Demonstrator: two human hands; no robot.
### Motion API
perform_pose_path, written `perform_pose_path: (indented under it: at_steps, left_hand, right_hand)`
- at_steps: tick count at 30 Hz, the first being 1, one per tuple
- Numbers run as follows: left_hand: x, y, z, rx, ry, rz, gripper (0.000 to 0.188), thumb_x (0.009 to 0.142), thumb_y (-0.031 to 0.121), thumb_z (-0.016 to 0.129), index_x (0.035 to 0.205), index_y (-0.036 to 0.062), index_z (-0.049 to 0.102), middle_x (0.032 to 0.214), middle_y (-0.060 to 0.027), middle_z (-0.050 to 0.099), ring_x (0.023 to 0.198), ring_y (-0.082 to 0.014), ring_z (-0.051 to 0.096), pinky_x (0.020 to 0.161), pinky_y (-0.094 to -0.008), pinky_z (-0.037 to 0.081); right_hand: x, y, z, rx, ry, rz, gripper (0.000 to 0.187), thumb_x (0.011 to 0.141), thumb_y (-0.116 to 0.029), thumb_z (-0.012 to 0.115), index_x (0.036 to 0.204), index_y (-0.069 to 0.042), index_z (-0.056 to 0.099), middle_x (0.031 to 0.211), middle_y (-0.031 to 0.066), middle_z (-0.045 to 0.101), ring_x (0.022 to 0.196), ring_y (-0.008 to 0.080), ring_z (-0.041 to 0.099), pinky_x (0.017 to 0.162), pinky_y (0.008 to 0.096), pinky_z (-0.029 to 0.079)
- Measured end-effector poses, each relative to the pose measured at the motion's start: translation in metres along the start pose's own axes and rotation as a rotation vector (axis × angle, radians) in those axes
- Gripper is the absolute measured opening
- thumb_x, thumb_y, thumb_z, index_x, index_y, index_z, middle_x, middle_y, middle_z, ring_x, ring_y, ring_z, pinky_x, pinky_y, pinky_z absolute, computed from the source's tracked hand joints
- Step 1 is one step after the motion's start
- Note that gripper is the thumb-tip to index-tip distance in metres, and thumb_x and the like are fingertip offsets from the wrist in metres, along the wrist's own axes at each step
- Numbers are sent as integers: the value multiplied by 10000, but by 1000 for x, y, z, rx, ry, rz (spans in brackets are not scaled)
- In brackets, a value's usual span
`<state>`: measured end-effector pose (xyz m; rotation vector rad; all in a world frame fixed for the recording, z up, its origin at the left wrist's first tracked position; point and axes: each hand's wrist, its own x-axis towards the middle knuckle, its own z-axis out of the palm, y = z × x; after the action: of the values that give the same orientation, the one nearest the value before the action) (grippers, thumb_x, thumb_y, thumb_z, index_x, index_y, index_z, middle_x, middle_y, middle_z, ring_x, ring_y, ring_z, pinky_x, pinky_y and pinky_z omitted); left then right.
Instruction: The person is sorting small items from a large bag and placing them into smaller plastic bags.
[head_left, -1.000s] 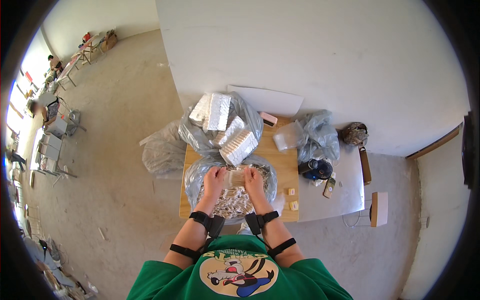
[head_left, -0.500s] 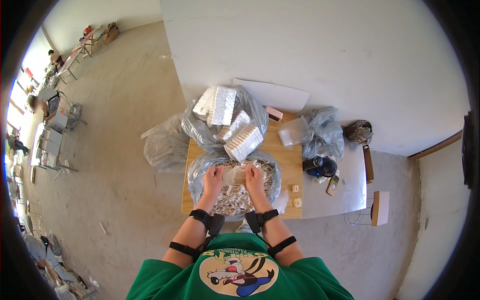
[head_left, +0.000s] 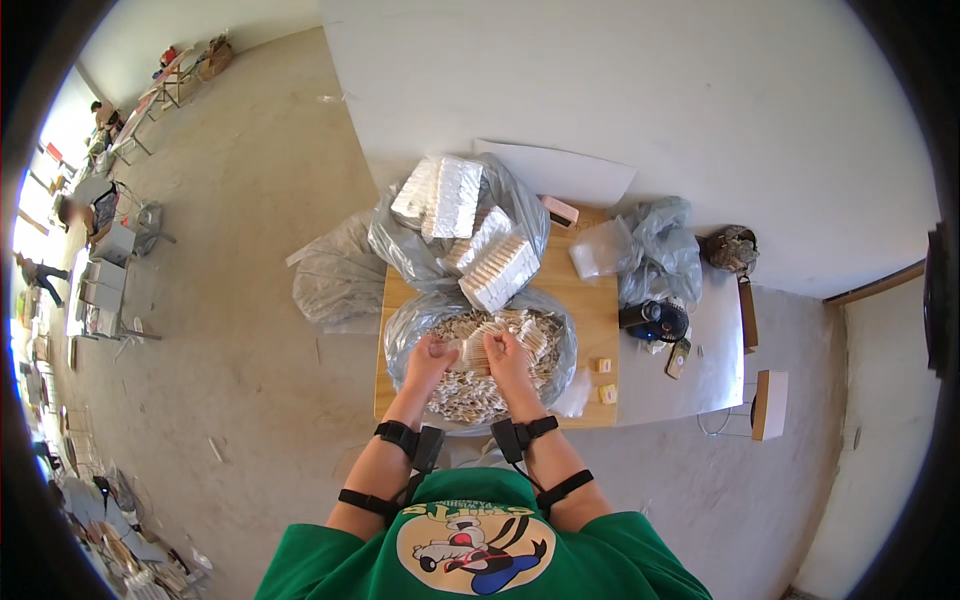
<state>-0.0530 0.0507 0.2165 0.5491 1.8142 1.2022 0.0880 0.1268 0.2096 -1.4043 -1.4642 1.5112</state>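
Observation:
Both my hands are over an open grey plastic bag (head_left: 400,330) heaped with loose thin sticks with white ends, which look like cotton swabs (head_left: 470,398). Between them is a small clear packet (head_left: 466,354) with a row of swabs showing at its right part. My left hand (head_left: 428,362) pinches the packet's left end, fingers closed. The right side is gripped by my right hand (head_left: 507,364), its fingers closed around the swabs. Just beyond, a second grey bag (head_left: 395,245) holds stacked bundles of filled packets (head_left: 500,274).
Small yellow boxes (head_left: 606,394) and a pink box (head_left: 559,212) sit on the wooden table (head_left: 595,330). To the right, a metal-topped table (head_left: 690,385) carries a black fan (head_left: 670,322) and plastic bags (head_left: 660,250). A wall stands behind; people are at tables far left.
The packet, stretched flat between my hands before, is now tilted and bunched, with the swabs fanned near my right hand. The whole view has shifted slightly.

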Motion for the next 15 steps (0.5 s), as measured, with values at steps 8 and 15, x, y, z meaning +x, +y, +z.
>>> perform_pose_path:
  at_steps: [8,15]
  left_hand:
    - [11,-37,-24,145,209,34,269,706,75,695,896,-11,524,763,-92,623,669,-133,581,619,-272,472]
    - [13,-53,-61,98,266,69,265,732,71,667,948,-2,533,731,-64,591,658,-125,563,612,-262,460]
  right_hand:
    - [23,99,4,-31,77,146,292,870,-295,555,815,-9,529,587,31,516,418,100,458,374,263,358]
    - [28,87,42,58,17,296,279,881,-306,528,868,-27,503,589,58,501,416,144,491,355,278,370]
